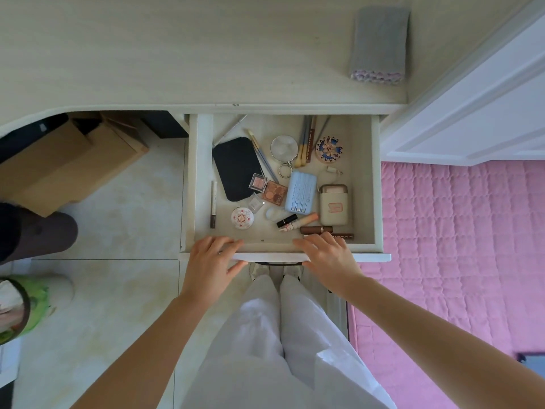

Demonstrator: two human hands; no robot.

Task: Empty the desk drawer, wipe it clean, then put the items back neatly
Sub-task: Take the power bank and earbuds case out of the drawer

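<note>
The white desk drawer [364, 178] stands pulled out under the desk top [177, 60]. Both of my hands hold its front panel [271, 256]: my left hand [211, 261] at the left and my right hand [330, 258] at the right, fingers over the top edge and thumbs under it. Inside lie a black pouch [236, 168], a blue power bank [300, 191], a beige case [333, 206], a round mirror [284, 149], a patterned round box [329, 149], makeup palettes [269, 190], lipsticks [298, 221], brushes and pencils [306, 137]. A folded grey cloth [380, 45] lies on the desk top.
A pink quilted bed [460, 246] lies to the right, with a white door [477, 93] above it. Cardboard boxes [67, 160] sit under the desk on the left. Another person's leg [35, 234] and a green-lined bin [23, 308] are on the tiled floor at the left.
</note>
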